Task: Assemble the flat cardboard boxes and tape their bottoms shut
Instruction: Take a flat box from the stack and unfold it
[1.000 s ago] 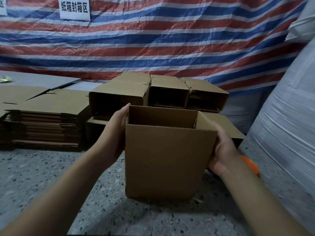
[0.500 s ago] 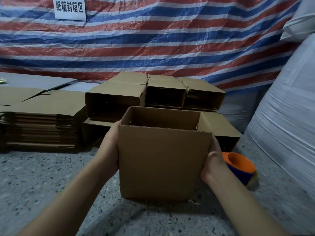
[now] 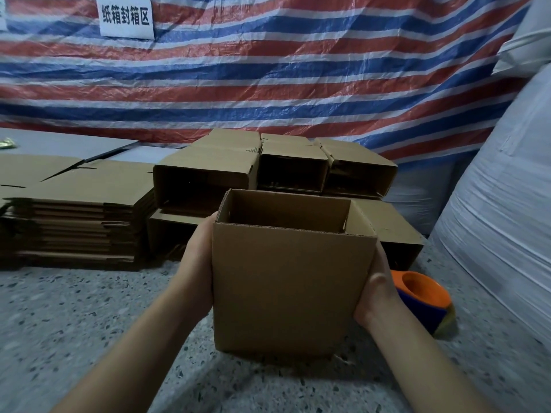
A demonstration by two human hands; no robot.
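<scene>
Above the speckled floor (image 3: 74,323), the left hand (image 3: 198,263) and right hand (image 3: 377,293) are clamping one open-topped box (image 3: 286,281) between them, with one tape roll (image 3: 426,302) lying just right and five assembled boxes (image 3: 205,177) sitting behind.

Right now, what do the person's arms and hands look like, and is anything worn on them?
Both forearms are bare as far as the frame shows: no sleeves, gloves, watch, bracelets or rings visible. The left hand and right hand show only partly, with most of the fingers hidden behind the cardboard box. No markings show on either arm. The dim light hides finer detail.
</scene>
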